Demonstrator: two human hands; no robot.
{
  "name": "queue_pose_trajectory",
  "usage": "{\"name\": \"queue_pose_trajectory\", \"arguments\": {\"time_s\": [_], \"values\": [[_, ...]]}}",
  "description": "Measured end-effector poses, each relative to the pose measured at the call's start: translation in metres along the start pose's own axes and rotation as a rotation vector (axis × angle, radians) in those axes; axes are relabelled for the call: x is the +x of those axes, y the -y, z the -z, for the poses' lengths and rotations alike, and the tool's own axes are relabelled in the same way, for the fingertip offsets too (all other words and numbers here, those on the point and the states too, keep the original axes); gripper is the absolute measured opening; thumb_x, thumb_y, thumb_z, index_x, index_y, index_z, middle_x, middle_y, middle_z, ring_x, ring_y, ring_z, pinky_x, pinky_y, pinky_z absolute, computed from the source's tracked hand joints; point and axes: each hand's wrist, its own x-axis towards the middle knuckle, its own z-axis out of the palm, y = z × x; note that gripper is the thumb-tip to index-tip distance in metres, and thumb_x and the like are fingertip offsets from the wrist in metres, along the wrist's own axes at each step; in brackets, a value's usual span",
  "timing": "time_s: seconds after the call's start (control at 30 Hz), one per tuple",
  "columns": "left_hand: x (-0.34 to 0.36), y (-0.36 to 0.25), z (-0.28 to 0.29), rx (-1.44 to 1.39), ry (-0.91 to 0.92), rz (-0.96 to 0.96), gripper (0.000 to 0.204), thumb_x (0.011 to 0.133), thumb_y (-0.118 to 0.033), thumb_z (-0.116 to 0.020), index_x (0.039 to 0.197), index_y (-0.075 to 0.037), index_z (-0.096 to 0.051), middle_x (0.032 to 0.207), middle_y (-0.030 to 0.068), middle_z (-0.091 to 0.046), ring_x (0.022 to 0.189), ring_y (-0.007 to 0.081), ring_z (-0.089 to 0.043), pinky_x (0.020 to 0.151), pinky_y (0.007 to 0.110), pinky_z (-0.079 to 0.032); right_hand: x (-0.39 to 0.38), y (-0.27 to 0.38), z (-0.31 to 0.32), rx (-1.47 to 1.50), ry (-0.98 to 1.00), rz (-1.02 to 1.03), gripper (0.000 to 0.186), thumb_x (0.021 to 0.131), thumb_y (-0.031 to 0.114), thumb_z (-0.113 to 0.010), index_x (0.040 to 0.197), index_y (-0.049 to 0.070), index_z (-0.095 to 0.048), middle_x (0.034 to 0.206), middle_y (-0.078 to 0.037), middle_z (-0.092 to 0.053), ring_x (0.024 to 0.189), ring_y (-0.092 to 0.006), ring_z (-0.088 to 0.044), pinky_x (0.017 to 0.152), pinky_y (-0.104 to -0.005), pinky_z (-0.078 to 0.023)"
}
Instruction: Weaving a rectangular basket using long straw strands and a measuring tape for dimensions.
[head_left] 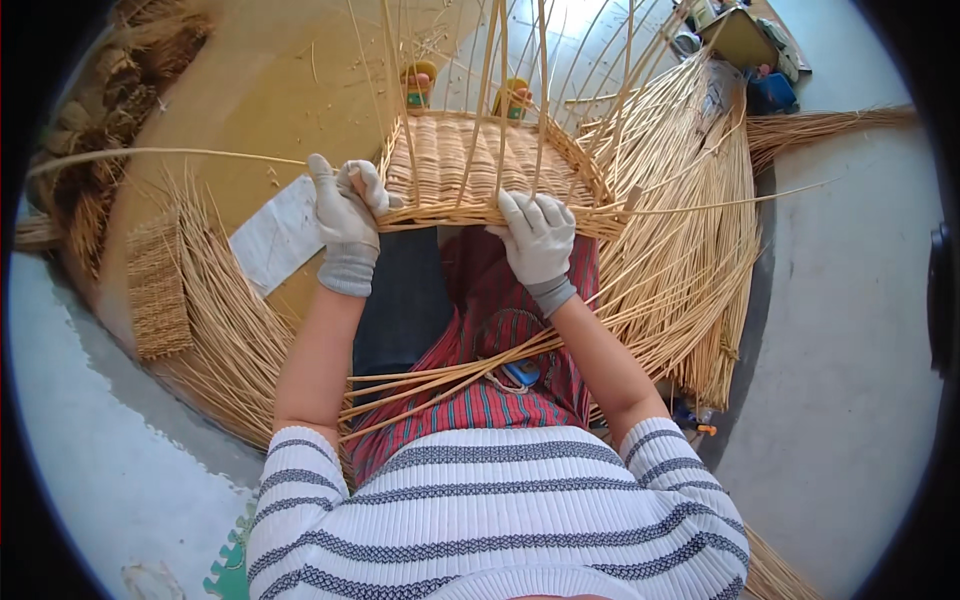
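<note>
On pale floor [850, 300], right of the right hand [538, 238], heaped canes [690, 220]. Gripped at its near rim by that and the left hand [346, 205], just beyond and between: basket [435, 160]. Could skew if tugged unevenly; might snap a cane if bent too sharply.

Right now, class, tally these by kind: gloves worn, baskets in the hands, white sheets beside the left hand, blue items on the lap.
Gloves: 2
Basket: 1
White sheet: 1
Blue item: 1
Total: 5
</note>
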Motion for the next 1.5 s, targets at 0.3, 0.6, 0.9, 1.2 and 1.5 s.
{"name": "queue_pose_trajectory", "arguments": {"time_s": [0.3, 0.6, 0.9, 1.2, 1.5], "values": [[0.000, -0.007, 0.013, -0.054, 0.094, 0.012, 0.070, 0.109, -0.070, -0.044, 0.090, -0.008, -0.069, 0.071, 0.0037, -0.060, 0.060, 0.0202, -0.055, 0.070, 0.043, -0.057, 0.003, 0.003, 0.003, -0.006, 0.114, -0.025, 0.059, 0.084, 0.034, -0.081, 0.140, 0.020, -0.070, 0.117, 0.002, -0.070, 0.114, -0.0234, -0.064, 0.097, -0.0440, -0.049], [0.013, -0.010, -0.001, 1.031, -0.156, -0.270, 0.026, 0.102, -0.029, -0.077, 0.090, -0.007, -0.070, 0.077, -0.0032, -0.066, 0.068, 0.0078, -0.057, 0.064, 0.029, -0.048, 0.040, -0.114, 0.091, -0.016, 0.327, -0.533, 0.044, 0.108, 0.050, -0.057, 0.104, 0.010, -0.074, 0.091, -0.009, -0.073, 0.084, -0.0312, -0.071, 0.081, -0.0459, -0.055], [0.013, -0.047, 0.007, 1.772, -0.096, -0.051, 0.037, 0.099, -0.041, -0.065, 0.107, -0.007, -0.076, 0.094, 0.0161, -0.078, 0.091, 0.0296, -0.074, 0.085, 0.041, -0.055, 0.015, -0.165, 0.064, -0.183, 0.500, -0.333, 0.064, 0.116, 0.052, -0.031, 0.078, 0.016, -0.068, 0.058, -0.007, -0.058, 0.056, -0.0256, -0.059, 0.064, -0.0470, -0.051], [0.016, -0.039, 0.025, 1.634, -0.057, -0.177, 0.035, 0.099, -0.039, -0.068, 0.098, -0.005, -0.075, 0.086, 0.0131, -0.075, 0.081, 0.0240, -0.070, 0.081, 0.039, -0.053, 0.013, -0.153, 0.066, -0.095, 0.423, -0.404, 0.060, 0.114, 0.052, -0.040, 0.080, 0.010, -0.068, 0.067, -0.014, -0.068, 0.069, -0.0359, -0.069, 0.071, -0.0484, -0.055], [-0.091, 0.032, -0.099, 1.605, 0.215, -1.305, 0.041, 0.095, -0.016, -0.081, 0.132, -0.006, -0.066, 0.128, 0.0148, -0.067, 0.128, 0.0389, -0.058, 0.119, 0.053, -0.041, 0.026, -0.197, 0.132, 0.244, 0.511, -0.572, 0.046, 0.112, 0.043, -0.052, 0.145, 0.012, -0.064, 0.129, -0.018, -0.074, 0.117, -0.0355, -0.071, 0.102, -0.0435, -0.057]]}}
